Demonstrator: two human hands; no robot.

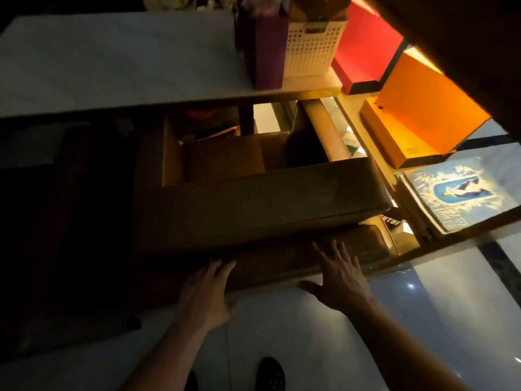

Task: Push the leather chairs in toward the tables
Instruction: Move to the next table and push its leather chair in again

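Leather chair (pixel 253 204) sits at centre, partly under the tabletop (pixel 112 66) at 12 o'clock. Basket (pixel 310 49) stands on the tabletop at 1 o'clock. Boxes (pixel 417 114) lie at 2 o'clock.

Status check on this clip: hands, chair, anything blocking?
Left hand and right hand open, flat on leather chair back. Chair front under table. Nothing seen blocking; left side too dark.

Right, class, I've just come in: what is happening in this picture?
A person stands behind a brown leather chair and reaches both hands to its backrest. The left hand and right hand lie flat with fingers spread against the back. The chair's seat already sits partly under the white table, which holds a purple bag and a white basket. Red and orange boxes stand to the right.
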